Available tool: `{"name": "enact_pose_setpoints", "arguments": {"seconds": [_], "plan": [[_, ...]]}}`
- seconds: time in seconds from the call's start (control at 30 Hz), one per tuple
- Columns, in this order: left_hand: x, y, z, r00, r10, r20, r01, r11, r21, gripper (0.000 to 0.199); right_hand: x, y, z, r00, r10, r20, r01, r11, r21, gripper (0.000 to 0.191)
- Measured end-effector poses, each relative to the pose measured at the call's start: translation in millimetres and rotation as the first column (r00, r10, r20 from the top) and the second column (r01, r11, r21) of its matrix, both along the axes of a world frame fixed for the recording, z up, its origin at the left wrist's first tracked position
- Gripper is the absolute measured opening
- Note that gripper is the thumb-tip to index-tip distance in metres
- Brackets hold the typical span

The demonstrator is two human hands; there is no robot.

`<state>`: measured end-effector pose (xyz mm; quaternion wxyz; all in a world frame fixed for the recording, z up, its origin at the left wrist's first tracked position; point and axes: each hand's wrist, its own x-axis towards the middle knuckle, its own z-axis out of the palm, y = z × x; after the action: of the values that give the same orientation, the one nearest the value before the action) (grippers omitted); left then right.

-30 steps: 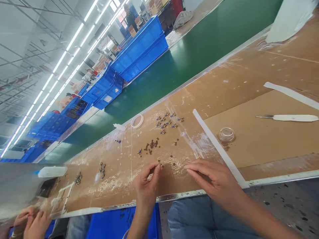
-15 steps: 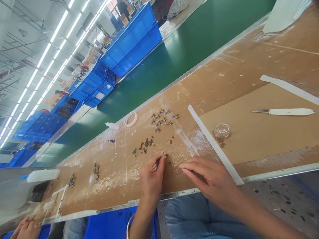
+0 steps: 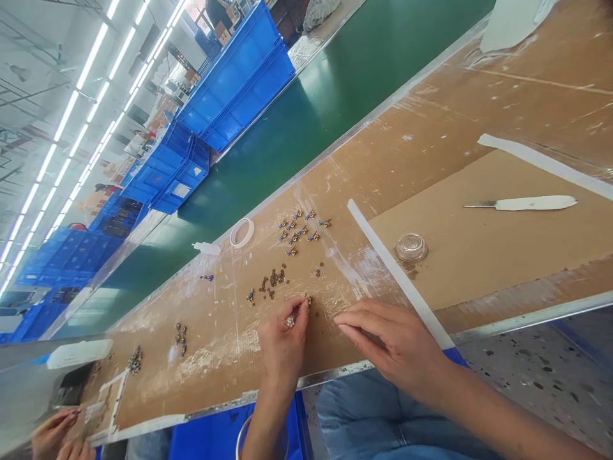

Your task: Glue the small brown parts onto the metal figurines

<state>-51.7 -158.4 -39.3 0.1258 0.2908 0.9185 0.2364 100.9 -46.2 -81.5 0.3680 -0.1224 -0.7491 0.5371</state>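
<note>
My left hand (image 3: 283, 342) is closed in a pinch over the cardboard-covered bench, with a small brass-coloured piece (image 3: 309, 299) at the tips of thumb and forefinger. A ring with a shiny round top (image 3: 290, 321) shows on that hand. To its right, my right hand (image 3: 390, 332) has thumb and forefinger pressed together just above the bench; anything between them is too small to make out. Beyond my left hand lies a loose pile of small dark brown discs (image 3: 274, 278). Behind the pile stands a group of small blue and gold pieces (image 3: 302, 231).
A white-handled knife (image 3: 536, 203) and a clear round dish (image 3: 410, 248) lie to the right. At the back are a tape roll (image 3: 242, 234) and a white bottle (image 3: 207, 248). A green belt (image 3: 268, 156) runs behind, bordered by blue crates (image 3: 239, 83). Another person's hands (image 3: 60, 431) are lower left.
The whole view has shifted slightly, so bench items appear further left. Both my hands keep nearly the same pose. The other person's hands at lower left have changed position, with one now raised.
</note>
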Motion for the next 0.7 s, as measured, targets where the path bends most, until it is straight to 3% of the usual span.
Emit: {"name": "enact_pose_setpoints", "arguments": {"seconds": [0.53,0.7], "plan": [[-2,5,4.0,0.999,-0.038,-0.025,0.036,0.995,-0.094,0.026,1,2,2.1,1.0,0.023,-0.009,-0.023,0.999,-0.03,0.016],[-7,11,7.3,0.991,-0.129,-0.038,0.121,0.98,-0.159,0.025,0,2,3.7,1.0,0.009,-0.021,-0.01,1.0,-0.015,0.015]]}}
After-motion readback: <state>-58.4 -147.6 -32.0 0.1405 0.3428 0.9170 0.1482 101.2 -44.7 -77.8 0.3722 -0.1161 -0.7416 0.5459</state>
